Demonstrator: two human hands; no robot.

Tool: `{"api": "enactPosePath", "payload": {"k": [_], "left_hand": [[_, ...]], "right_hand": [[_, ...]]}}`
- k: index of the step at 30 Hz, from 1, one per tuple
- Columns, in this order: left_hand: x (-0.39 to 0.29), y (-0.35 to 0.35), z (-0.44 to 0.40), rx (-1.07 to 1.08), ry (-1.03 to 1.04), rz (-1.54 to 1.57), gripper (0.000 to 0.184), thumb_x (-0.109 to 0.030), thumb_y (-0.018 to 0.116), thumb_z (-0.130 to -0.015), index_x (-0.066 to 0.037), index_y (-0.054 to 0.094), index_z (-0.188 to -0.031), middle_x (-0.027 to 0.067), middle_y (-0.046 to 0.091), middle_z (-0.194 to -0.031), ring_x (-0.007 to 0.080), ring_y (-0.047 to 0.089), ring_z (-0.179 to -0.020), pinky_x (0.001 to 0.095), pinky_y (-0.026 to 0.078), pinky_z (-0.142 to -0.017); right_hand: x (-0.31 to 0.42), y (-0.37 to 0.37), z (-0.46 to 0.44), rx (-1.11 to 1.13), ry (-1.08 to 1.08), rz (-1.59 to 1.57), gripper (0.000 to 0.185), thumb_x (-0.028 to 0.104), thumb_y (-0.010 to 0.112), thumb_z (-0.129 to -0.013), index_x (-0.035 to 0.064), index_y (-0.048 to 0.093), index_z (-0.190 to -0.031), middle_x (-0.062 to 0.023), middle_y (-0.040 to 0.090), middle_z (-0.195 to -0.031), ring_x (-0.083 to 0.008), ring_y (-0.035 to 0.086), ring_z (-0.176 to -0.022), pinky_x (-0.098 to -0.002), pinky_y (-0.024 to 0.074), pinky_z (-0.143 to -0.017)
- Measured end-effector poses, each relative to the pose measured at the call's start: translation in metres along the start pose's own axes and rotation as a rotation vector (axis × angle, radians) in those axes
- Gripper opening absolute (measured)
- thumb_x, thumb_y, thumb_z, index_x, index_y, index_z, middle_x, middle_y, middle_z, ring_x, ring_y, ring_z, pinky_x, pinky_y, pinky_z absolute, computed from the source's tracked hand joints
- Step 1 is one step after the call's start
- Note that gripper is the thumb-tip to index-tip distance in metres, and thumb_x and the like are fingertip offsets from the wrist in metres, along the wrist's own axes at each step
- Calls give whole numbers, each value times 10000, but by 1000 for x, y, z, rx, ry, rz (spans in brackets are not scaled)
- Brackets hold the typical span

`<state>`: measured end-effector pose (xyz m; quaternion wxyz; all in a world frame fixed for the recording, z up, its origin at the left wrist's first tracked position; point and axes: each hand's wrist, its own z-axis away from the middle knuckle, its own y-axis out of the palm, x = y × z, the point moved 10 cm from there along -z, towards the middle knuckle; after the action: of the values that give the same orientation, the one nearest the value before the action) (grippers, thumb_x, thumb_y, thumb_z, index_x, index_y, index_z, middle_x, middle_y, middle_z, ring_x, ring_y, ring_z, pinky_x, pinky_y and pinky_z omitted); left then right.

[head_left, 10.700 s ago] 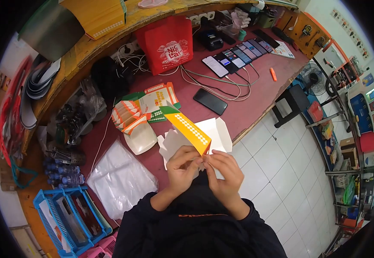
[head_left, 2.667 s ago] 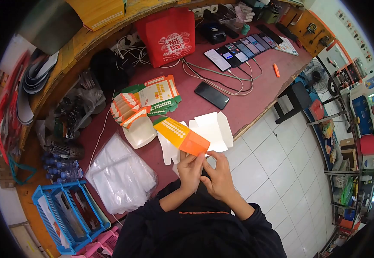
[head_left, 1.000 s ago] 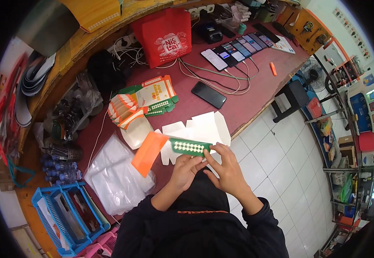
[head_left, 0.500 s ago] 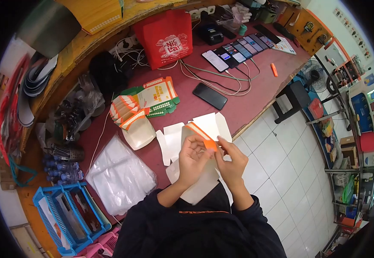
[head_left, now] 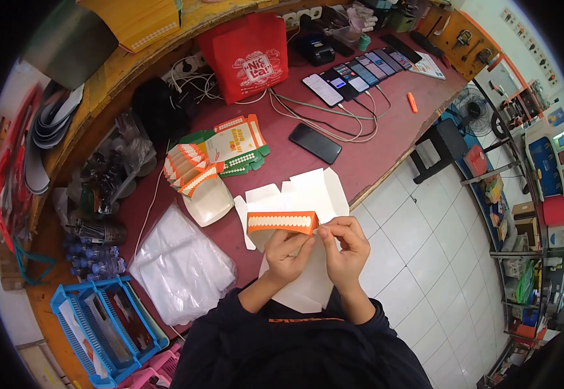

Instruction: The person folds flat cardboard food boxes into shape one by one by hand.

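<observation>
In front of my body, a cardboard food box [head_left: 282, 222] is partly folded, its orange side with a row of white shapes facing up. Fingers of my left hand [head_left: 287, 258] grip this side from below. My right hand [head_left: 345, 253] pinches the box's right corner between thumb and fingertips. A pale cardboard panel [head_left: 301, 285] hangs down between my wrists toward my lap. Beyond the hands lie flat white cardboard blanks [head_left: 314, 191]. Left of them sit an open white-lined box [head_left: 208, 201] and a pile of printed orange and green boxes [head_left: 236, 146].
A stack of clear plastic bags [head_left: 181, 266] lies left, near a blue basket [head_left: 110, 330]. Further back are a black phone [head_left: 315, 143], a row of phones with cables [head_left: 353, 78] and a red bag [head_left: 246, 58]. The table edge [head_left: 385, 185] drops to a tiled floor.
The box's orange patterned side has turned from slanting to nearly level, facing up. Both hands have shifted with it, and my right hand now pinches its right corner.
</observation>
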<state>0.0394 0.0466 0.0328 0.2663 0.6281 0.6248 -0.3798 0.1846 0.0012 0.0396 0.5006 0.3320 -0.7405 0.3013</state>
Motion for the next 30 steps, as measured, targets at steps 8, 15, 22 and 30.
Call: {"api": "enactPosePath", "payload": {"k": [8,15,22,30], "left_hand": [[20,-1,-2,159,-294,570,115,-39,682,-813,30,663,-903,79,659,-913,142,628,-818,255,497,-716],[18,-5,-10,72,-195,674,232,-32,648,-840,47,565,-1042,106,599,-1043,161,616,-945,266,509,-787],[53,-13,-18,-172,-411,664,205,-117,562,-913,5,505,-1068,75,587,-972,149,608,-923,289,514,-800],[87,11,16,-214,-845,983,211,-170,530,-937,-28,509,-1091,67,598,-1045,154,604,-958,324,547,-774]], "right_hand": [[65,8,10,-4,-381,178,164,-21,705,-717,-9,669,-876,-105,622,-787,-215,609,-685,-276,482,-608],[64,21,13,69,-391,194,220,-40,677,-713,-13,674,-931,-131,613,-878,-245,624,-818,-300,502,-716],[57,52,8,310,-340,731,526,68,709,-673,66,563,-1178,-107,553,-1102,-309,521,-1089,-456,330,-991],[24,-18,-10,-63,-169,458,119,-48,687,-737,-13,646,-842,-107,646,-733,-177,646,-637,-265,506,-600]]}}
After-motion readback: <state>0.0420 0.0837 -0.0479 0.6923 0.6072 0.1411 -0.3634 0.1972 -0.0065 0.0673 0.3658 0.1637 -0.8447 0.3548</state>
